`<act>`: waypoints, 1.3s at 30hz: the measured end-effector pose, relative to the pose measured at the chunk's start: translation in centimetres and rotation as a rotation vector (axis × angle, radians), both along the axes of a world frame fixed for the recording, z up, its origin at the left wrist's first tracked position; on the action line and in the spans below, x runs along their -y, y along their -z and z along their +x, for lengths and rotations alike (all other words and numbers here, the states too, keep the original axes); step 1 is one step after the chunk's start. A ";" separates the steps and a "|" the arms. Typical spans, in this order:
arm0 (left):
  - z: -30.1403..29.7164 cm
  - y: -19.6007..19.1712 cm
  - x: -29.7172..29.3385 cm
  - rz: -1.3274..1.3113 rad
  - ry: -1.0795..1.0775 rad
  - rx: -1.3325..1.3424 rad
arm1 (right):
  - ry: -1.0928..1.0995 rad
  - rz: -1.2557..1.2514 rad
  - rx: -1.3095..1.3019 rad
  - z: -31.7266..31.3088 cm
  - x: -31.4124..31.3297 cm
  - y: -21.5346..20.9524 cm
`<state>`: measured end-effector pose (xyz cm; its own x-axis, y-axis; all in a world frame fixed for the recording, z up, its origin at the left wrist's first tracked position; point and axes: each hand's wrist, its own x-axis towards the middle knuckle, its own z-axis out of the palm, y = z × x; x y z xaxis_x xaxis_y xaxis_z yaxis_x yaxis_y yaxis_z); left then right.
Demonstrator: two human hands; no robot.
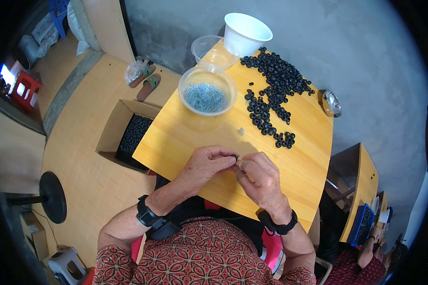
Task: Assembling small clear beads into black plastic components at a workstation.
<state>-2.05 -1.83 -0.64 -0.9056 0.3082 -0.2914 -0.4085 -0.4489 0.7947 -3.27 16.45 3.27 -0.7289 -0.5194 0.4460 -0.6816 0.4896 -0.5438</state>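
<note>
Over the near part of the yellow wooden table (195,128), my two hands meet at their fingertips. A small black round piece (235,157) is pinched between the thumb and fingers of my left hand (205,165). My right hand (260,179) is closed at its side, thumb and fingers pressed together; whatever they may hold is too small to make out. Beyond them lies a tiny heap of small shiny bits (241,131). A clear round tub (208,110) with small bluish, shiny pieces stands farther left. Many black ring-shaped pieces (276,71) are strewn along the right side.
At the far edge stand a white bowl (248,29) and another clear tub (207,43). A shiny metal bowl (331,103) sits at the right edge. On the floor at left is a cardboard box (110,130) of black pieces. Another person's arm (366,251) shows at lower right beside a blue tray (361,225).
</note>
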 end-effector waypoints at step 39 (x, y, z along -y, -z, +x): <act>0.0 0.8 0.9 0.041 0.016 0.011 | 0.122 0.414 -0.212 -10.5 0.9 2.3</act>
